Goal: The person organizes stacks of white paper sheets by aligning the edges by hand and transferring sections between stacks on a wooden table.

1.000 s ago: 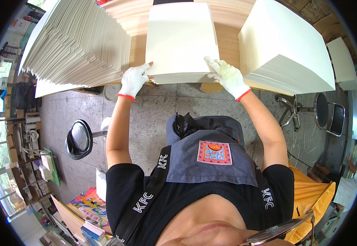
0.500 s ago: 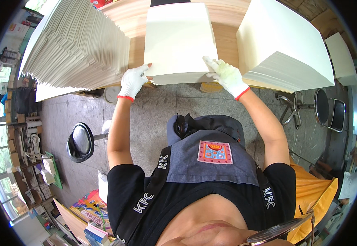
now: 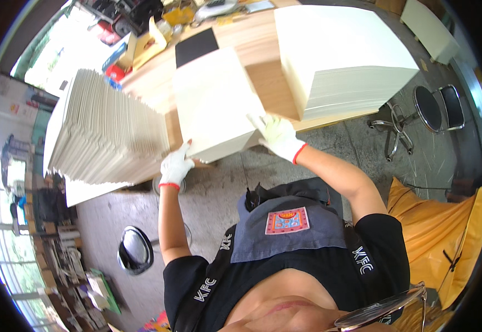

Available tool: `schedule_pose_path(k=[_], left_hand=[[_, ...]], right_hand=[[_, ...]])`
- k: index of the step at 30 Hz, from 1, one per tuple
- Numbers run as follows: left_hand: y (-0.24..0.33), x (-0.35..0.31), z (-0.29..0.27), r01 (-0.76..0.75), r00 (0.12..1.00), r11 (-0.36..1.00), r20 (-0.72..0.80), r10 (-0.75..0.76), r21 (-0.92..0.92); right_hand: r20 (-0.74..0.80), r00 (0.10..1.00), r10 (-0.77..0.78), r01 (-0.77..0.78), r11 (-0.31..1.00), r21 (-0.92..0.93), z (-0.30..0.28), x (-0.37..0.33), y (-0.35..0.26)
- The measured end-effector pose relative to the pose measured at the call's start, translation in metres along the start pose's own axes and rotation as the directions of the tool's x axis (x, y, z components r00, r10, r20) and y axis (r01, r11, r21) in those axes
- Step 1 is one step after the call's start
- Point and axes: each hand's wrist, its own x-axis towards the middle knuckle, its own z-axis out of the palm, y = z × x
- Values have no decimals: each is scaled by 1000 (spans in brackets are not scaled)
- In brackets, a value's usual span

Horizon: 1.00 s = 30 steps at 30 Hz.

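Observation:
A middle stack of cream-white paper point(image 3: 213, 99) lies on the wooden table before me, its near corners between my gloved hands. My left hand point(image 3: 176, 166), in a white knit glove with a red cuff, grips the near left corner, its bare fingertips showing. At the near right corner, my right hand point(image 3: 278, 136) wears a matching glove, yellowish across the back, and closes round the edge with fingers on the top. To the left stands a tall pile of folded sheets point(image 3: 105, 130) with uneven edges. A thick, neatly squared paper block point(image 3: 346, 61) sits to the right.
A black flat sheet point(image 3: 196, 47) lies behind the middle stack on the wooden table point(image 3: 268, 83). Farther back is a yellow tape-like strip beside a box. A round black stool point(image 3: 136, 250) stands at left, a wheeled chair point(image 3: 426, 108) at right, and an orange cover point(image 3: 437, 238) lower right.
The view has turned, so the table now slants and more of its far side shows. Both hands stay at the middle stack's near corners.

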Motion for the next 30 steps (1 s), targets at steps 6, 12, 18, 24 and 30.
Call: schedule_pose_path(k=[6, 12, 18, 24, 30], left_hand=[[84, -6, -67, -148, 930, 986, -331, 163, 71], [228, 12, -91, -684, 604, 729, -533, 593, 35], [404, 47, -110, -878, 348, 460, -487, 801, 130], [533, 107, -110, -876, 470, 482, -276, 839, -27], [586, 110, -107, -826, 546, 564, -259, 796, -7]], right_hand=[[-46, 998, -49, 60, 961, 271, -86, -66, 56], [-738, 623, 259, -82, 960, 267, -197, -121, 211], [-384, 333, 861, -680, 502, 535, -273, -143, 341], [-360, 767, 531, -568, 823, 3, -285, -126, 357], [-387, 889, 244, -317, 939, -137, -316, -107, 366]])
